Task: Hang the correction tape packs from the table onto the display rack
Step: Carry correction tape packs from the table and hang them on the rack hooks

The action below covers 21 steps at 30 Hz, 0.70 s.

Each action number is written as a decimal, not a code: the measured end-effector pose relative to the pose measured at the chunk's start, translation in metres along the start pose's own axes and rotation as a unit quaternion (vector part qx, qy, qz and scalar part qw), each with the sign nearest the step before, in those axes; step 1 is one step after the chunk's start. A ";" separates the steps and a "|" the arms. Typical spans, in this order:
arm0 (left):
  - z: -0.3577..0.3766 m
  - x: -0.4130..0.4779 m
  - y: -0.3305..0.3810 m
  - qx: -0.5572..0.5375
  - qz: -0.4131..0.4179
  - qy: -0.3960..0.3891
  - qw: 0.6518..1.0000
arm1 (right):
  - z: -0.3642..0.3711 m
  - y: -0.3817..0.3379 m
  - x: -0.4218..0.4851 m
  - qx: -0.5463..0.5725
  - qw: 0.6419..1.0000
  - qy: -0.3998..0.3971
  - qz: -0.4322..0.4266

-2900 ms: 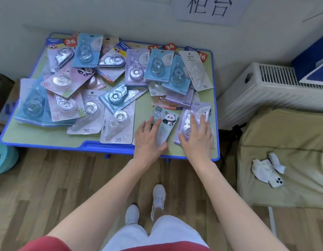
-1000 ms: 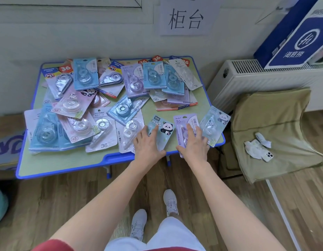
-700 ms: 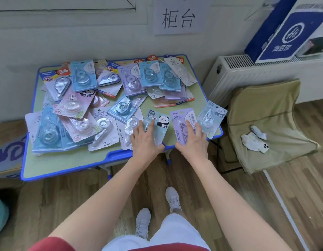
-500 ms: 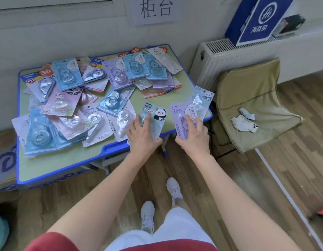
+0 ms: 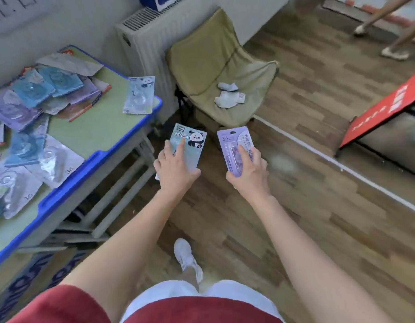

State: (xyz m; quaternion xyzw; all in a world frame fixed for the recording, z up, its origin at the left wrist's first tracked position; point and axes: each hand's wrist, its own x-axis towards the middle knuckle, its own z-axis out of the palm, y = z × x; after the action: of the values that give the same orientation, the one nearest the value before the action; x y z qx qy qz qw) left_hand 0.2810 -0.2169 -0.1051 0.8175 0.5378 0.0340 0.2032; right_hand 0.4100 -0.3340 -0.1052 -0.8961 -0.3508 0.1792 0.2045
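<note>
Panda pack [image 5: 194, 139] in left fingers [image 5: 180, 146], purple pack [image 5: 230, 140] in right fingers [image 5: 245, 153], both now seemingly off the table [image 5: 104, 127].

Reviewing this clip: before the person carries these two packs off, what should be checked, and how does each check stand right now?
1. Left hand grips the panda correction tape pack: ok.
2. Right hand grips the purple correction tape pack: ok.
3. Both packs lifted clear of the table: ok, held over the floor.
4. Display rack in sight: cannot tell; none plainly shows.
5. Hang holes at the packs' tops usable: cannot tell, too blurred.
6. Way ahead free: not ok; another person's feet are on the floor at upper right.
</note>
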 end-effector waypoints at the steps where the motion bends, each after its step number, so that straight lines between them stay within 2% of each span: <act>1: 0.011 -0.009 0.018 0.004 0.019 -0.010 1.000 | -0.009 0.023 -0.009 0.007 1.000 0.009 0.022; 12: 0.145 -0.162 0.239 0.005 0.193 -0.082 0.978 | -0.138 0.286 -0.147 0.029 0.977 0.096 0.190; 21: 0.221 -0.243 0.398 0.007 0.294 -0.120 0.948 | -0.214 0.436 -0.207 0.031 0.946 0.150 0.286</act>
State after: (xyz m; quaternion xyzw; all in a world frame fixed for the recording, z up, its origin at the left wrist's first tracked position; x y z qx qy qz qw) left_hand 0.5840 -0.6339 -0.1210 0.9388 0.2455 -0.0099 0.2414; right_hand 0.6084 -0.8232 -0.1008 -0.9685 -0.0389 0.1046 0.2228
